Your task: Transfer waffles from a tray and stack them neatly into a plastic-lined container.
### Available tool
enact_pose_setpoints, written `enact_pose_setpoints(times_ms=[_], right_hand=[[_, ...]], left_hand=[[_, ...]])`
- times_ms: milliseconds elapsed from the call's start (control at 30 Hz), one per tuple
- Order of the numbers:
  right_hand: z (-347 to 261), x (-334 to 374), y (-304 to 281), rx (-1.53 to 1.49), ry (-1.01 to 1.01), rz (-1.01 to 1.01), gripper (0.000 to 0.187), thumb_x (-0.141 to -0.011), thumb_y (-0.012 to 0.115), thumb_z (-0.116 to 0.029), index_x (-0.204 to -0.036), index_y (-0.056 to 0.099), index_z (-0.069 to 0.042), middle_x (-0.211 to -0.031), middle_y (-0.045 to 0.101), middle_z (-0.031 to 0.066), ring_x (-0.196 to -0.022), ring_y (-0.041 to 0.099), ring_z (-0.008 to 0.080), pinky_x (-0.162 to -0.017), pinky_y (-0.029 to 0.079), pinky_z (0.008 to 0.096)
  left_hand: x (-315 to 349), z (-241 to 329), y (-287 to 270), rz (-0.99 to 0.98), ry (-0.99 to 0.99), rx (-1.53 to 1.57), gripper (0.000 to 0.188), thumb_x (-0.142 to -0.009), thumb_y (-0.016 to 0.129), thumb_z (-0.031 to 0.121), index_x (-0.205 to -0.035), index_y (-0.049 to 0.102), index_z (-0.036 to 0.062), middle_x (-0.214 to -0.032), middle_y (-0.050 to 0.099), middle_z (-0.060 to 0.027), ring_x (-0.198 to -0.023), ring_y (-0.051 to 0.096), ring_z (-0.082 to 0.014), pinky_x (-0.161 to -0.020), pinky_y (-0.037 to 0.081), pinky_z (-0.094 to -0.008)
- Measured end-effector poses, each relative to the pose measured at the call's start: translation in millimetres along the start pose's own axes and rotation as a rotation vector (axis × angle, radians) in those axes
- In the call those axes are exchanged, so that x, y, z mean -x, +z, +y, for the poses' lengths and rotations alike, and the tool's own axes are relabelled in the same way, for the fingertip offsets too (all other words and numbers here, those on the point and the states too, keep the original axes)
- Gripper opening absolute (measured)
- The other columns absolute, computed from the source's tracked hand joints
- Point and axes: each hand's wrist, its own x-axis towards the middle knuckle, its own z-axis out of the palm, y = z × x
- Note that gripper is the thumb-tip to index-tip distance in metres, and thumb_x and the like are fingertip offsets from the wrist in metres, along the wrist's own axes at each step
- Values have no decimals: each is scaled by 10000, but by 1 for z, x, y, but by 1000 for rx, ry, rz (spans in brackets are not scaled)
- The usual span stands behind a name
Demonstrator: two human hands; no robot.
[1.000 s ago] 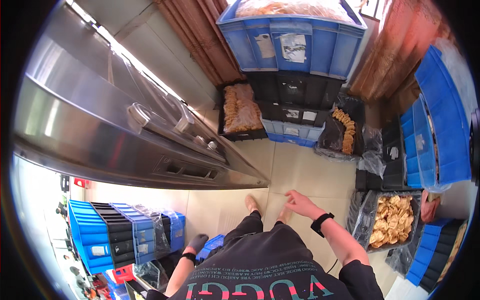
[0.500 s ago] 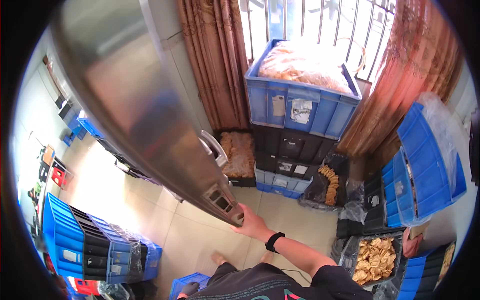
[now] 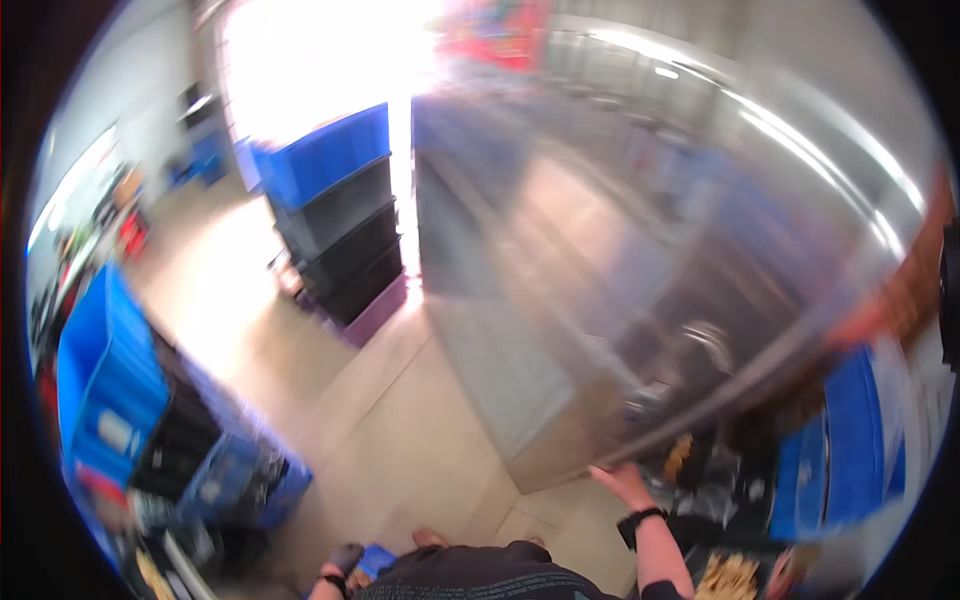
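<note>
A shiny metal door [image 3: 560, 300] fills much of the middle and right, its broad face blurred and full of reflections. A lever handle [image 3: 708, 345] shows on it. My right hand [image 3: 622, 484], with a black band at the wrist, has its fingers closed at the door's lower edge. Low at the left, my left hand [image 3: 345, 560] wears a dark glove and is close beside a small blue crate [image 3: 378, 560]. Its fingers are too small and blurred to read. The door hides most of what stands behind it.
Beyond the bright door gap stands a stack of blue and black crates [image 3: 335, 210]. More stacked crates [image 3: 135, 400] stand at the left. To the right are blue crates [image 3: 850, 440] and a bin of tan, flat pieces [image 3: 728, 578]. Pale floor tiles [image 3: 410, 410] run between.
The door has swung to the right with my right hand at its edge, and its face has come into view. It now covers the window-side crates. My view has turned left.
</note>
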Motion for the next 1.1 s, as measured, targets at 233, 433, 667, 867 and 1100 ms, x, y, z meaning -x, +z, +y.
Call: enact_pose_setpoints(times_ms=[233,433,667,867,1100], right_hand=[[45,23,49,-167,556,384,488,-868,686,-335,-1229,513,-55,-1074,593,20,-807,590,118,-684,470,239],[14,-14,96,-52,802,286,500,-915,554,-537,-1118,565,-80,-998,616,-27,-811,606,93,-591,423,216],[57,-53,168,-250,1491,-21,644,-888,482,-653,-1147,502,-64,-896,630,74,-736,629,159,-528,480,276],[-54,-315,329,113,840,-711,451,-953,512,-443,-1230,523,-88,-1102,633,43,-868,616,135,-699,452,275],[-201,-580,494,273,344,-769,368,-954,533,-375,-1183,557,-87,-999,628,20,-784,596,102,-628,439,238]], left_hand=[[23,-32,-31,150,-134,206,457,-890,452,386,-1056,645,7,-1028,645,-258,-947,610,-398,-873,468,-418],[73,-77,-6,84,-423,545,377,-891,466,329,-927,595,-24,-872,631,-147,-785,589,-240,-689,450,-348],[37,-27,-70,-87,-316,383,379,-902,456,329,-964,625,-5,-900,647,-128,-842,606,-219,-752,462,-332],[-24,55,-174,160,-739,1065,404,-917,482,357,-1008,600,-19,-900,631,-108,-839,582,-180,-752,446,-320],[-92,45,-198,280,-386,602,148,-840,488,92,-952,582,66,-897,596,-161,-826,572,-329,-712,457,-399]])
